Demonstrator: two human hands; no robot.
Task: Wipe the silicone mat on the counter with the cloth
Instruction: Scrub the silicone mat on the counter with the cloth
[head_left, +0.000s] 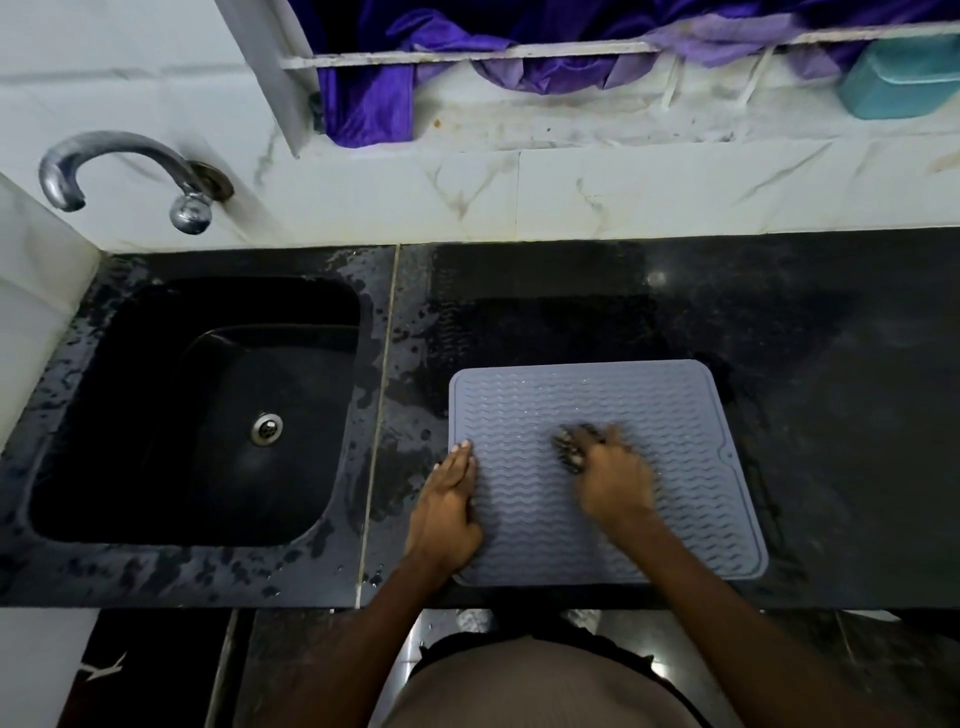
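A grey silicone mat (670, 415) with a wavy ribbed surface lies flat on the black counter (831, 389), near its front edge. My left hand (449, 499) rests flat, fingers together, on the mat's left edge. My right hand (608, 467) is on the middle of the mat and blurred by motion. It grips a dark crumpled cloth (571, 447), which shows only at the fingertips and presses against the mat.
A black sink (130, 415) with a metal drain (267, 428) lies to the left, under a chrome tap (111, 166). The counter around the sink is wet. A teal box (898, 78) and purple fabric (374, 98) sit on the ledge behind.
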